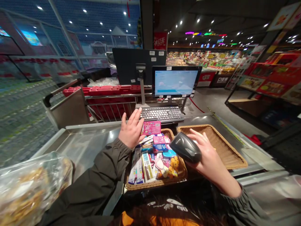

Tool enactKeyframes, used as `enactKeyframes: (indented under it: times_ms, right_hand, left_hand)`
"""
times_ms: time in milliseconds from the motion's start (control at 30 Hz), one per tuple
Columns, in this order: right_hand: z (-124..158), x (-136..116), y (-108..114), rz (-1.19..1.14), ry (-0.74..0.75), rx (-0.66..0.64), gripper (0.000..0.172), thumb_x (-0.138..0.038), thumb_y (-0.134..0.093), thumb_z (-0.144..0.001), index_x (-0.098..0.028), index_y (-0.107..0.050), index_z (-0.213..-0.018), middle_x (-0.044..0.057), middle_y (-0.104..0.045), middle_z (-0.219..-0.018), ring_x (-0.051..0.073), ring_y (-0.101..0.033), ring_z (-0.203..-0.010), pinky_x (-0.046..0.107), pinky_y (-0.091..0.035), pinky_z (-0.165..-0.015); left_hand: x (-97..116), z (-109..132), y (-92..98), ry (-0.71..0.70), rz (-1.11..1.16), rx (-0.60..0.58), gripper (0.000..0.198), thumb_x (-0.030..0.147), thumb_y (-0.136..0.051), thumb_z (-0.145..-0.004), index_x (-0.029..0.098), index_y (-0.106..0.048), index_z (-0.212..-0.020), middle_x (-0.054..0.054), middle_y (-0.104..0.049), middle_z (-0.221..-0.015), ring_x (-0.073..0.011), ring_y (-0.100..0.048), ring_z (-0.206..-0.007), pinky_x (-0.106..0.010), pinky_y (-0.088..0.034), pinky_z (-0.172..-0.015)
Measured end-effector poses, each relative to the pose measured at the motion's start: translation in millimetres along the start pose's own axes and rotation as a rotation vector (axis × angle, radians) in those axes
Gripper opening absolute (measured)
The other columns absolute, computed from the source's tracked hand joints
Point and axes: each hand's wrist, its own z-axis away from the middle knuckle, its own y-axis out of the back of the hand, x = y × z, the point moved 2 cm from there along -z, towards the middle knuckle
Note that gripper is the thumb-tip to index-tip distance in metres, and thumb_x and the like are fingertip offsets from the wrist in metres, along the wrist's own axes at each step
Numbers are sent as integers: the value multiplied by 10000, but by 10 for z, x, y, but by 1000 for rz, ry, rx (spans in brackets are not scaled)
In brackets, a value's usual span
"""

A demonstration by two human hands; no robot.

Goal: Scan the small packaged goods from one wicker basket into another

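A pink flat packet (151,128) with a printed label is at my left hand (131,128), its left edge between my thumb and index finger. My other left fingers stretch toward the keyboard (162,113). My right hand (207,150) is wrapped around a black barcode scanner (185,147), whose head points left over the goods. Below both hands, a wicker basket (155,186) holds small packets, boxes and sweets. To the right of it, another wicker basket (225,147) lies partly behind the scanner and my right hand.
Behind the keyboard stand a lit monitor (175,82) and a dark screen back (131,64). A clear bag of food (35,188) rests at the left on the metal counter (91,138). A shopping cart (68,106) and red crates (101,91) are beyond, with shelves (265,75) at right.
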Motion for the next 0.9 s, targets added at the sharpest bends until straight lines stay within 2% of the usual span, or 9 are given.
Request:
enactKeyframes:
  times_ms: [167,300,567,767,900]
  right_hand:
    - [28,2,-4,2,-27,-28,341,-277,-631,-799,-229,-633,-1137,151,-616,-1306,399,-449,-1376,767,-269,-1097]
    - [42,8,-6,-12,-38,-41,363,-317,-651,-797,-226,-630,-1148,155,-615,-1315,409,-441,-1380,772,-266,-1094]
    - [72,44,-50,-17,-16,-90,362,-333,-662,-802,-210,-635,-1141,161,-632,-1291,435,-479,-1342,821,-286,-1038]
    - [128,108,-104,-38,-54,-121,321,-353,-657,-801,-207,-656,-1087,160,-649,-1270,446,-485,-1334,826,-282,-1034]
    - [159,151,-105,-48,-79,-126,331,-336,-657,-789,-218,-662,-1098,154,-654,-1264,435,-485,-1338,811,-275,-1051]
  left_hand:
    - [6,64,-40,-2,48,-27,578,404,-742,-765,141,-630,-1267,-187,-220,-1627,-407,-305,-1474,-677,-106,-1199]
    - [22,136,-117,-20,87,-62,505,454,-728,-767,133,-687,-1155,-190,-252,-1621,-416,-321,-1462,-682,-87,-1197]
    - [174,378,-346,-96,125,-310,502,573,-726,-752,129,-749,-984,-200,-362,-1578,-412,-369,-1432,-681,-116,-1193]
    - [374,569,-539,-225,195,-486,607,638,-711,-739,143,-737,-1089,-180,-362,-1585,-402,-313,-1460,-664,-56,-1207]
    - [550,644,-641,-286,228,-543,590,644,-702,-740,134,-744,-1033,-180,-349,-1592,-407,-302,-1460,-661,-53,-1210]
